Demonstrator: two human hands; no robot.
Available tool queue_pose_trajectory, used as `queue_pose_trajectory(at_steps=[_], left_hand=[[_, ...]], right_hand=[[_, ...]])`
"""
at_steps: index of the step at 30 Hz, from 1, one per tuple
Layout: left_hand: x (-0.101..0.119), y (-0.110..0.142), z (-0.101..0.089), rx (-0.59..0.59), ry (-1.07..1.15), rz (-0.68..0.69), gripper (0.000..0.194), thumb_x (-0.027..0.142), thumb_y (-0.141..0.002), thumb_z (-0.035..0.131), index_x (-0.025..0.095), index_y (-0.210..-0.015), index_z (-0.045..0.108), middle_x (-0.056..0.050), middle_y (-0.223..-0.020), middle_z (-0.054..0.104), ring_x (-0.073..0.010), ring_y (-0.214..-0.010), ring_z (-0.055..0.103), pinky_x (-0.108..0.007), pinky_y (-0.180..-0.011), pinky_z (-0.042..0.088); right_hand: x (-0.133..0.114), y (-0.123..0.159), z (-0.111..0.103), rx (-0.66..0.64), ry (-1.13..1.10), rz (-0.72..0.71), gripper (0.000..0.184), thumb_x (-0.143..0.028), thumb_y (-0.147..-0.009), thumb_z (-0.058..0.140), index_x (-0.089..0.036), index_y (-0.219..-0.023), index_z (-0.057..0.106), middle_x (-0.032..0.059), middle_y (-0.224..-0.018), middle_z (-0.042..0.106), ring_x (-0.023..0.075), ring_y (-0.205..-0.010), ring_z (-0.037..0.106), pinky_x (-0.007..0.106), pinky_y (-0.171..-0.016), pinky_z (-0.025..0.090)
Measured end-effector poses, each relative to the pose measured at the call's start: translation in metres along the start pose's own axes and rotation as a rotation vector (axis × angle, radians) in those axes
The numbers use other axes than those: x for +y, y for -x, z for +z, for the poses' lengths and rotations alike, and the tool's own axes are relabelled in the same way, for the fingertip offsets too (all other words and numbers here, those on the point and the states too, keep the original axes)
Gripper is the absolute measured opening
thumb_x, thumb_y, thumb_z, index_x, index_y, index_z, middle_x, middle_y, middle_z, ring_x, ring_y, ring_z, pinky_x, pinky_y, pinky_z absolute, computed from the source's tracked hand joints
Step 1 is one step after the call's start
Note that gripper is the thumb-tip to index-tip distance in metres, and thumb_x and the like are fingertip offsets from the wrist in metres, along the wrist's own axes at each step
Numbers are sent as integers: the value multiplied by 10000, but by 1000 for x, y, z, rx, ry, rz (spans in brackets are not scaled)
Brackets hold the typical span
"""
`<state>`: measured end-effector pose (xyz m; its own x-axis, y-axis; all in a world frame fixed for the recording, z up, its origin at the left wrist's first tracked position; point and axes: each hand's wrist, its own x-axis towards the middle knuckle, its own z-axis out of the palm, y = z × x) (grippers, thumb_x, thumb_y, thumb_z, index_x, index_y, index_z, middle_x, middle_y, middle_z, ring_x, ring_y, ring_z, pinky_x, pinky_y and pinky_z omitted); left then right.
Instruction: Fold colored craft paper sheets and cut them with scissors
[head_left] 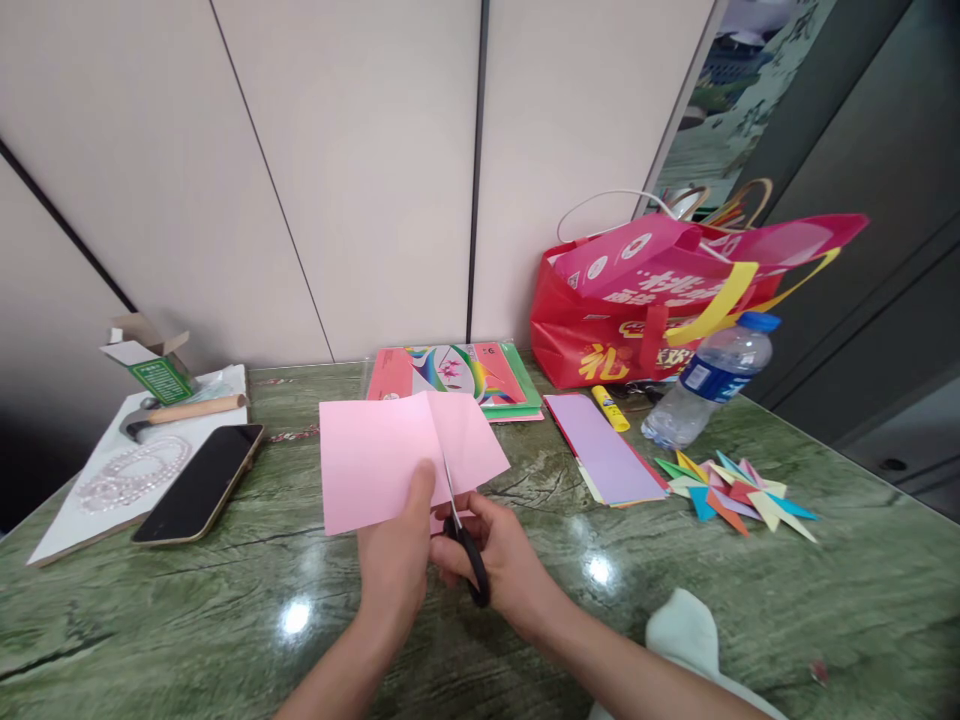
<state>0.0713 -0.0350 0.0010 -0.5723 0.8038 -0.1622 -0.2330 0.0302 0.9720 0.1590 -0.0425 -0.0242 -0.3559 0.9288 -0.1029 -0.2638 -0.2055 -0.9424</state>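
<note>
Forearms [352,655] — cropped | right hand [502,550]: scissors [475,572] | left hand [394,550] — partly behind pink paper [367,460]

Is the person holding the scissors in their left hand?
No, the right hand holds the black-handled scissors, while the left hand grips the pink paper.

The single view looks out from the person's head, forward and down at close range, across the glossy green, dark-veined desk [225,620] to the pale, smooth panelled wall [375,200] behind it, with the bare forearms [341,670] entering from the bottom edge toward the rectangular pink paper sheet [367,460] near the middle.
</note>
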Motion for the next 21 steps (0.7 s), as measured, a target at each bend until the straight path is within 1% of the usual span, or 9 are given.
queue_pose_trajectory(at_steps=[3, 6, 13, 18, 21], left_hand=[[0, 0, 0, -20, -19, 24, 438, 377, -600, 664, 142, -964, 602, -114, -983, 645, -195, -761, 627, -256, -609, 486], [1, 0, 1, -14, -37, 25, 434, 383, -608, 656, 152, -971, 595, -102, -999, 639, -196, -795, 620, -256, -636, 478], [2, 1, 0, -20, -44, 0, 470, 405, -597, 656, 134, -977, 600, -112, -960, 648, -197, -729, 623, -269, -576, 477], [1, 0, 1, -22, -25, 37, 414, 375, -606, 657, 141, -945, 610, -100, -981, 641, -191, -788, 614, -257, -641, 480], [1, 0, 1, -29, -17, 40, 414, 383, -609, 658, 146, -944, 605, -96, -986, 640, -195, -783, 617, -270, -647, 482]], right_hand=[[2, -1, -1, -2, 16, -11, 480, -415, -508, 751, -161, -817, 487, -42, -588, 531, 65, -425, 431, 208, -429, 369], [3, -1, -1, -1, 24, -17, 457, -406, -525, 743, -157, -809, 487, -46, -577, 529, 62, -411, 433, 202, -416, 357], [1, -1, 0, 6, 25, -11, 439, -417, -531, 732, -153, -784, 490, -41, -572, 541, 56, -395, 429, 189, -388, 338], [1, -1, 0, 16, 14, 2, 436, -406, -526, 741, -150, -770, 484, -47, -548, 534, 52, -367, 425, 178, -362, 322], [1, -2, 0, 20, 9, 6, 429, -398, -520, 746, -146, -755, 490, -50, -524, 530, 47, -351, 414, 169, -346, 310]])
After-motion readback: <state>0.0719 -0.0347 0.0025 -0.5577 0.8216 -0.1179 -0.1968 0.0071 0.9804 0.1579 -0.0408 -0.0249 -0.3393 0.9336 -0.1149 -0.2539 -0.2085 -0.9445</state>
